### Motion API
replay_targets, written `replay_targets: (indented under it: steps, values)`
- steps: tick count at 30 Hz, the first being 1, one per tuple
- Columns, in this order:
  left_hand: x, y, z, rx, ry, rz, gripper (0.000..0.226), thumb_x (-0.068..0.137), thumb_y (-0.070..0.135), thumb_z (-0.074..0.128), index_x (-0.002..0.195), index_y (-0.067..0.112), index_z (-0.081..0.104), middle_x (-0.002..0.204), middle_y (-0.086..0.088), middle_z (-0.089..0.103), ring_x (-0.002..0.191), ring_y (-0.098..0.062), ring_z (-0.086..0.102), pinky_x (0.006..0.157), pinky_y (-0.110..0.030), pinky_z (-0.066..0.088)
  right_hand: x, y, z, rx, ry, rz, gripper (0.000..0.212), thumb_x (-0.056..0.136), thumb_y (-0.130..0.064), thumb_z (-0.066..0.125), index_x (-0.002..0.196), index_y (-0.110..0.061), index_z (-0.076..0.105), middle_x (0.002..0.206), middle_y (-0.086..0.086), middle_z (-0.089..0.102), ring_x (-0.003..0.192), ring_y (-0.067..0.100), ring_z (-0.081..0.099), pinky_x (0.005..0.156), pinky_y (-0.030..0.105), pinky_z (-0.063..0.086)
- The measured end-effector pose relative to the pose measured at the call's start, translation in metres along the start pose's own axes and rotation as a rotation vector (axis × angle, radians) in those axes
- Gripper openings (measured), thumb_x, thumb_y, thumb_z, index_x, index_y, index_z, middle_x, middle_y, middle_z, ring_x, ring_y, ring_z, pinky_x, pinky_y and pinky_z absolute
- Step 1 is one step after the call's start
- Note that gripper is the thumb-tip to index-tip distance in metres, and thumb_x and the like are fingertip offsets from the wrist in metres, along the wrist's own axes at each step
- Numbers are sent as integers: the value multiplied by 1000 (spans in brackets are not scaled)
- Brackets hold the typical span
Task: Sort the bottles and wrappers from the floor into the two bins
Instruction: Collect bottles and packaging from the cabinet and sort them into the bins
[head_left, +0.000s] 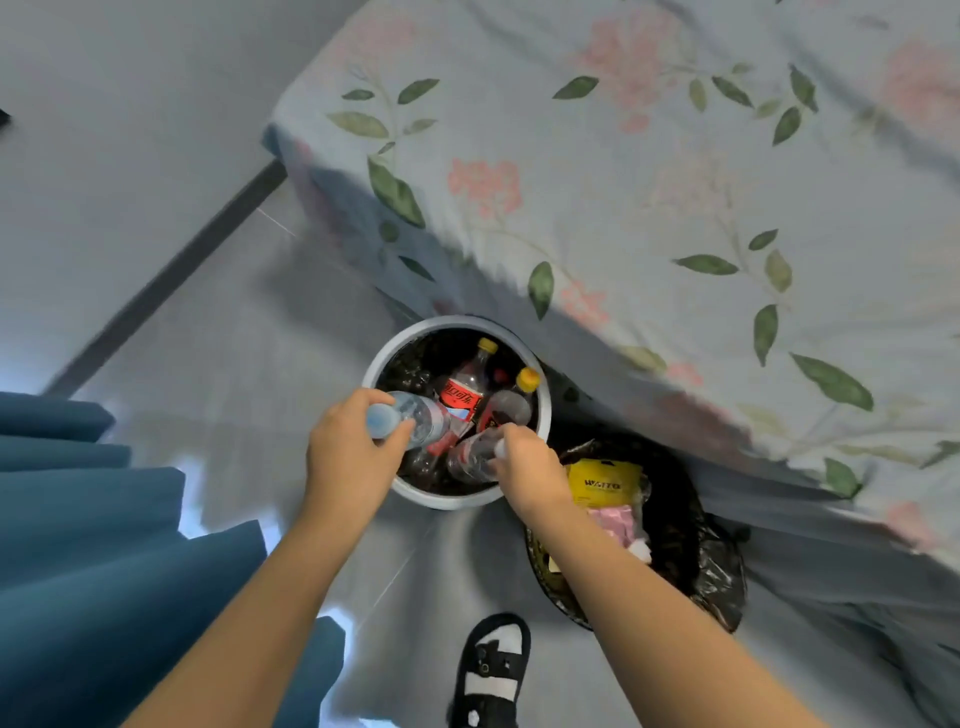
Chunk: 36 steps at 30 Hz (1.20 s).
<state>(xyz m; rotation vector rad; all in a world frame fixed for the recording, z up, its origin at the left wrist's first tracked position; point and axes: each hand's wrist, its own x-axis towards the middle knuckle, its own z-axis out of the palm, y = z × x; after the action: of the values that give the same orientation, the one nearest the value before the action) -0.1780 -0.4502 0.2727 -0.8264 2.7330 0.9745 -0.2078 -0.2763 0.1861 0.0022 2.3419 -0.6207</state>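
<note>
My left hand (347, 447) fingers wrap one clear bottle (415, 415), my right hand (524, 467) pinches another (470, 457) over the white bin (447, 499). Both look empty, so light, thin and slippery; I would grip near the cap.

Both bare forearms reaching up from the frame's bottom, left hand (349, 441) and right hand (524, 470) curled closed, mid-frame.

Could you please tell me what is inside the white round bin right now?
The white bin holds several plastic bottles: a red-labelled cola bottle and a yellow-capped bottle. Each hand, left hand and right hand, holds a clear bottle over it. Its bottom is covered.
</note>
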Motion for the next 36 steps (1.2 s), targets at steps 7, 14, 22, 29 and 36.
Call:
replay_targets:
  steps: [7,14,22,29,36]
  values:
    - [33,-2,11,70,-48,45,23,78,23,72,98,16,65,95,-6,68,90,-26,60,76,-27,41,13,27,6,-2,-45,-8,46,91,-28,57,133,-13,44,128,13,55,118,33,53,95,40,45]
    - [46,-11,47,318,-297,49,35,80,23,72,113,14,62,110,-14,67,102,-34,60,83,-36,45,1,45,-9,44,41,1,44,94,-38,49,126,-7,49,122,14,56,113,29,55,93,37,45]
    - [34,-22,59,522,-389,-22,43,89,28,56,130,18,51,125,-17,55,110,-39,56,89,-44,47,-16,84,-35,110,80,55,38,95,-32,48,124,-8,53,123,11,59,114,25,55,95,36,46]
    - [-20,62,55,572,-336,374,29,92,32,51,113,17,62,113,-8,60,100,-29,60,76,-41,51,-68,111,-52,179,173,28,28,95,-30,45,103,-12,64,105,7,66,98,24,61,83,34,49]
    - [-102,175,112,738,-518,744,33,94,37,44,121,23,57,119,-1,59,111,-21,56,84,-36,50,-148,196,-94,76,317,66,26,92,-29,44,105,-15,60,107,7,61,103,27,54,75,37,48]
